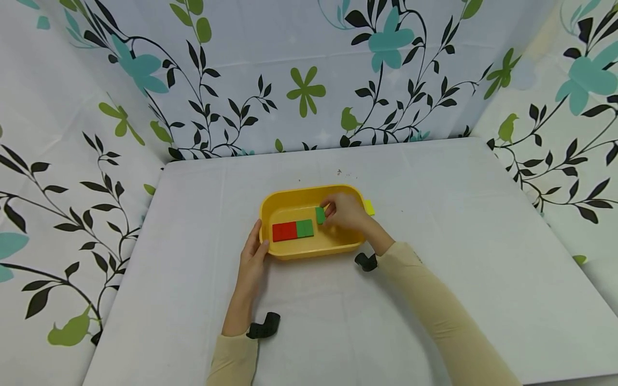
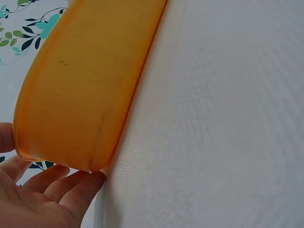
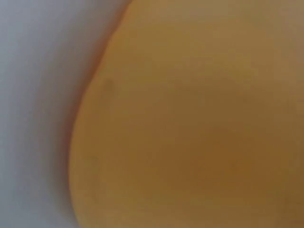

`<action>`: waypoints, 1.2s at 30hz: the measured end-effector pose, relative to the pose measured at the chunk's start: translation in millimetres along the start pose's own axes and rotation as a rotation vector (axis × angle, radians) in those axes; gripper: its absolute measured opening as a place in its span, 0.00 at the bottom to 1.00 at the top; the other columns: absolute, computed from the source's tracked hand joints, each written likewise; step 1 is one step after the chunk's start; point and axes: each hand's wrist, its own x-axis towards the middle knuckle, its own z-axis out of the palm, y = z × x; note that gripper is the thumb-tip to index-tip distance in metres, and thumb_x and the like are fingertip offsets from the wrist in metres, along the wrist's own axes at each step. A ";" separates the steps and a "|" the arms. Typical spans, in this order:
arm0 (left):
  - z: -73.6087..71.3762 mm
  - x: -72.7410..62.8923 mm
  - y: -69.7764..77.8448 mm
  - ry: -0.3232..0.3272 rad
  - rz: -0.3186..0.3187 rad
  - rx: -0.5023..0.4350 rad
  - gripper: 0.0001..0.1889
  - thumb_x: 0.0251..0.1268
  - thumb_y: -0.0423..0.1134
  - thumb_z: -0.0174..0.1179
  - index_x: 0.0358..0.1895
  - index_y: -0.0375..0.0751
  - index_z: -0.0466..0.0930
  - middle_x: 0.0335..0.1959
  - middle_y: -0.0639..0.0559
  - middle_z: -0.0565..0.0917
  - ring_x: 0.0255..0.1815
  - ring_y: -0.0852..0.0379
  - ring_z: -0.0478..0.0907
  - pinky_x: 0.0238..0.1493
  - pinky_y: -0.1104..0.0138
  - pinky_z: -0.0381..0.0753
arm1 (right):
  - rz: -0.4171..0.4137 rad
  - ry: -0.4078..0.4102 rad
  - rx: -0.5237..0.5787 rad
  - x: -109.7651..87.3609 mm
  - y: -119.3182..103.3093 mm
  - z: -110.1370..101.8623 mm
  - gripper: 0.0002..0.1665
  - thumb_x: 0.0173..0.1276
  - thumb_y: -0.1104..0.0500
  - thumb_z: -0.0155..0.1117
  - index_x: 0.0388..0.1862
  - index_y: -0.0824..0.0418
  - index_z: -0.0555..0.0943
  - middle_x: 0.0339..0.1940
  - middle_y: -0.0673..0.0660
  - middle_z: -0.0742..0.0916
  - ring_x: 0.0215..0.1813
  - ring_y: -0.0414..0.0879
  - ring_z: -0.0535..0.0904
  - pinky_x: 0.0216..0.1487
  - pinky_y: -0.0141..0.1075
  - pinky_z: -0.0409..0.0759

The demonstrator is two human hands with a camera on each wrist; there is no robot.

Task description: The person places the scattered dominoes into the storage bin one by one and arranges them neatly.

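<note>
A yellow tray with rounded corners stands on the white table. My left hand holds its left end; in the left wrist view the fingers and thumb lie against the outer wall. Inside the tray a red piece lies side by side with a green square piece. Above the tray's right half, my right hand pinches another small green piece between thumb and fingers. The right wrist view shows only the blurred yellow tray wall, with neither hand nor piece in it.
A bright yellow piece shows beside the tray's right end, partly hidden. Small dark specks dot the white table behind the tray. Leaf-patterned cloth rises along the back and both sides. Black wrist devices sit at both cuffs.
</note>
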 end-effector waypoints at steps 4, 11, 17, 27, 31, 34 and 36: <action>-0.3 -0.1 0.3 0.002 -0.003 0.000 0.29 0.79 0.36 0.42 0.79 0.55 0.50 0.80 0.61 0.50 0.80 0.62 0.45 0.78 0.62 0.55 | 0.024 -0.029 -0.013 1.2 -1.8 5.1 0.25 0.53 0.65 0.75 0.52 0.66 0.81 0.34 0.56 0.85 0.37 0.47 0.77 0.39 0.31 0.77; -0.6 0.0 0.7 0.005 -0.006 0.000 0.29 0.79 0.36 0.42 0.79 0.55 0.50 0.80 0.61 0.50 0.80 0.62 0.45 0.77 0.62 0.55 | 0.050 -0.062 0.001 1.0 -3.9 13.3 0.27 0.52 0.67 0.75 0.53 0.67 0.80 0.34 0.57 0.83 0.34 0.46 0.76 0.34 0.29 0.76; -0.5 -0.7 1.8 0.003 -0.004 0.008 0.29 0.79 0.37 0.42 0.79 0.54 0.49 0.80 0.61 0.49 0.80 0.62 0.44 0.77 0.62 0.55 | 0.048 -0.058 -0.010 -1.4 -6.0 17.7 0.27 0.50 0.67 0.76 0.52 0.67 0.80 0.33 0.56 0.84 0.34 0.46 0.76 0.33 0.28 0.76; -0.6 -0.1 2.0 0.004 -0.010 0.013 0.29 0.79 0.36 0.41 0.79 0.54 0.49 0.80 0.60 0.49 0.80 0.62 0.44 0.77 0.62 0.55 | 0.007 -0.056 -0.060 -1.0 -2.5 22.4 0.26 0.50 0.66 0.78 0.49 0.68 0.81 0.29 0.54 0.83 0.31 0.44 0.74 0.33 0.28 0.74; -0.5 -0.5 2.4 0.006 -0.013 0.016 0.29 0.79 0.36 0.41 0.79 0.54 0.49 0.80 0.60 0.49 0.80 0.62 0.44 0.77 0.62 0.56 | 0.013 -0.063 -0.059 -0.5 -2.7 23.6 0.25 0.50 0.66 0.77 0.49 0.68 0.81 0.29 0.54 0.83 0.32 0.44 0.74 0.34 0.29 0.74; -0.2 -1.0 2.8 0.008 -0.015 0.016 0.29 0.79 0.36 0.41 0.79 0.54 0.49 0.80 0.60 0.49 0.80 0.62 0.44 0.77 0.63 0.56 | 0.018 -0.066 -0.066 -0.2 -2.7 24.1 0.26 0.50 0.66 0.78 0.49 0.67 0.81 0.28 0.53 0.82 0.32 0.44 0.74 0.34 0.28 0.73; 0.0 -1.1 2.7 0.008 -0.014 0.016 0.29 0.79 0.36 0.41 0.79 0.54 0.49 0.80 0.60 0.49 0.80 0.62 0.45 0.76 0.63 0.57 | 0.017 -0.063 -0.072 0.1 -2.8 24.0 0.26 0.49 0.66 0.78 0.48 0.67 0.81 0.28 0.53 0.82 0.32 0.44 0.74 0.34 0.28 0.73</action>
